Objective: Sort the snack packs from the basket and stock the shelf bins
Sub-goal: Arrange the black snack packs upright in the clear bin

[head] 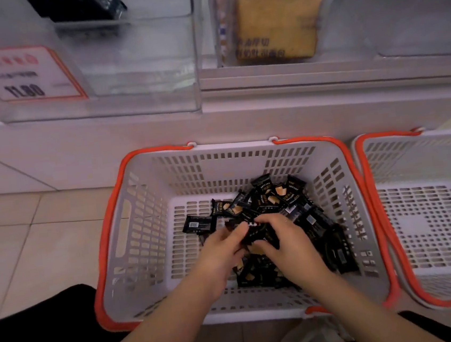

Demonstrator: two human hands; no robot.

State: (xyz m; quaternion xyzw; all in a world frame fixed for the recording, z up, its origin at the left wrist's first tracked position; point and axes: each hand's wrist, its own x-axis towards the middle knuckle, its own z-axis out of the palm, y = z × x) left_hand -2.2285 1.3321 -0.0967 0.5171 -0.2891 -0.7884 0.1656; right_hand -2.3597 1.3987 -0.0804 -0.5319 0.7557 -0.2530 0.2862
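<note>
A grey basket (147,234) with orange handles sits on the floor below the shelf. Several small black snack packs (277,196) lie heaped in its right half; one lies apart (198,225) to the left. Both my hands are down in the pile. My left hand (221,252) and my right hand (285,245) together grip a bunch of black packs (259,235) between them. Above, a clear shelf bin (138,68) holds a few black packs (81,5) at its back.
A second grey basket (429,213) with orange handles stands to the right, showing only its bare floor. Another clear bin (275,23) on the shelf holds yellow-wrapped packs. A price label (22,75) hangs at the upper left. My dark-clothed knees flank the basket.
</note>
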